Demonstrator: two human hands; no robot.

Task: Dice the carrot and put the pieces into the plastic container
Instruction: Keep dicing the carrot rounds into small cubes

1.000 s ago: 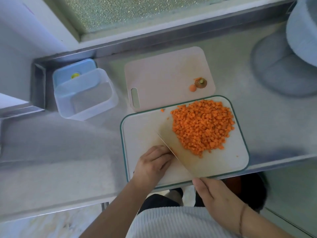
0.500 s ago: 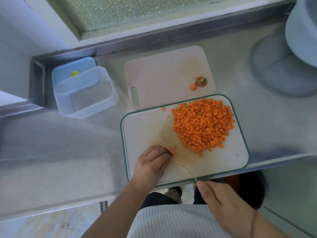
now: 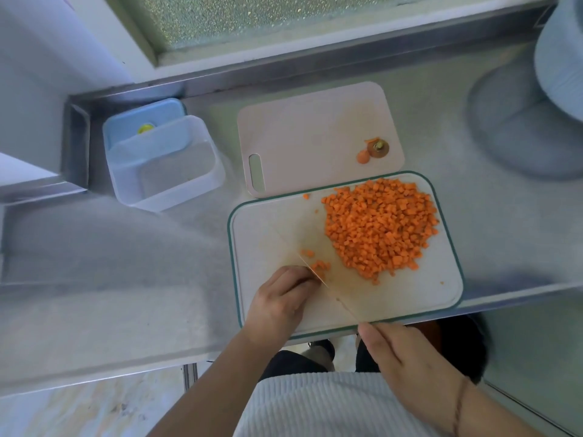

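Dicing is judged nearly done: a large heap of orange carrot cubes (image 3: pixel 380 227) lies on the green-rimmed white cutting board (image 3: pixel 441 298), while the last carrot bit (image 3: pixel 318 269) is pinned under the curled left hand (image 3: pixel 280 299) and a thin knife (image 3: pixel 328 287) is gripped by the right hand (image 3: pixel 407 361). The clear plastic container (image 3: pixel 164 165), well apart, is not yet filled.

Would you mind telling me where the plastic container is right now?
In the head view, the plastic container stands empty on the counter's far left, left of the pink cutting board, with its blue lid behind it.

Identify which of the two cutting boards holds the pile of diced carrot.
The green-rimmed cutting board, nearer the person, holds the diced carrot pile. The plain pinkish board behind it carries only the carrot top scraps.
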